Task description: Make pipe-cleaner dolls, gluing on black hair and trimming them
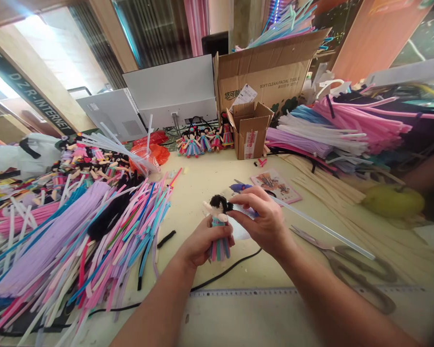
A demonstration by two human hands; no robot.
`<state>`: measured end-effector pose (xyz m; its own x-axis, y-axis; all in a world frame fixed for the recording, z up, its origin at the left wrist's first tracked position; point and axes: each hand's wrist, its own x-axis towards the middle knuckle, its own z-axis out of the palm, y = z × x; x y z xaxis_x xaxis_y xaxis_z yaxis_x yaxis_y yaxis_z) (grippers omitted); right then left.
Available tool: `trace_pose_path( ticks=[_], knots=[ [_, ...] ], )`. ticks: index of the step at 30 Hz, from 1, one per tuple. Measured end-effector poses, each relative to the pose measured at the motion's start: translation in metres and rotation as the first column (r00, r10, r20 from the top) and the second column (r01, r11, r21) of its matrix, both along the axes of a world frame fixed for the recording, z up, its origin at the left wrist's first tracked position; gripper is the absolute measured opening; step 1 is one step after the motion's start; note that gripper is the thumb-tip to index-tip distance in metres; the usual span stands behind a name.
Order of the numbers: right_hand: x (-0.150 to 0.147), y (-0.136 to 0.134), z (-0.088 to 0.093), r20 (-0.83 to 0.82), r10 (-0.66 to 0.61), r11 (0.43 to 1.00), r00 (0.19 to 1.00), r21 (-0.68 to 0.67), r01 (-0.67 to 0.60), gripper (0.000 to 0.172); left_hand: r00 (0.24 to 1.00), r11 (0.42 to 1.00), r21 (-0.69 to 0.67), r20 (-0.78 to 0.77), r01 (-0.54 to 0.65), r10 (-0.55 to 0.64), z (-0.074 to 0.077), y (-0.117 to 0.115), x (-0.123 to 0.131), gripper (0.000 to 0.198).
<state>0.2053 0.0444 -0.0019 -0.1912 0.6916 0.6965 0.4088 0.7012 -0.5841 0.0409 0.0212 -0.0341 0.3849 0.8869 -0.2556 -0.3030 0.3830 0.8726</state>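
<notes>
A small pipe-cleaner doll (220,245) with black hair, pale arms and a striped blue, pink and purple skirt is upright in the middle. My left hand (207,236) is wrapped around its body from below. At the right side of its head, my right hand (258,212) pinches a tuft of black hair (228,206) between thumb and fingers. Partly hidden behind my right hand lies a blue glue gun (239,187), and a long clear glue stick (325,226) runs out to the right. A short black pipe-cleaner piece (166,239) lies left of the doll.
Big scissors (342,260) and a ruler strip (255,292) lie near my right forearm. Loose pipe cleaners (130,231) cover the left; more bundles (358,125) are piled right. Finished dolls (202,140) stand beside a small cardboard box (251,130). A green fruit (394,202) sits far right.
</notes>
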Motion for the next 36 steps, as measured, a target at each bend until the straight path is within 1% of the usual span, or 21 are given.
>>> trace_pose_path(
  ticks=[9, 19, 26, 29, 36],
  knots=[
    [-0.0012, 0.0013, -0.0045, 0.018, 0.002, 1.000, 1.000, -0.004, -0.002, 0.018, 0.998, 0.998, 0.000, -0.018, 0.057, -0.057, -0.0039, -0.0018, 0.0020, 0.020],
    [-0.0023, 0.0012, -0.0052, 0.036, -0.002, 0.996, 0.999, -0.086, 0.005, 0.015, 0.996, 0.998, 0.016, -0.068, 0.061, -0.060, -0.0007, -0.0026, 0.0024, 0.018],
    [-0.0016, -0.0010, -0.0023, 0.010, 0.015, 0.986, 1.000, -0.164, -0.013, 0.022, 0.996, 0.999, 0.022, -0.075, 0.046, -0.044, 0.0002, -0.0025, 0.0023, 0.015],
    [-0.0003, -0.0029, -0.0007, -0.006, 0.022, 0.991, 1.000, -0.133, -0.023, 0.022, 0.997, 0.999, 0.029, -0.069, 0.040, -0.037, -0.0006, -0.0005, 0.0021, 0.015],
    [-0.0034, -0.0033, 0.0001, 0.000, 0.004, 0.997, 1.000, -0.079, -0.003, 0.012, 0.996, 0.999, 0.038, -0.090, 0.032, -0.028, 0.0003, -0.0007, 0.0032, 0.022]
  ],
)
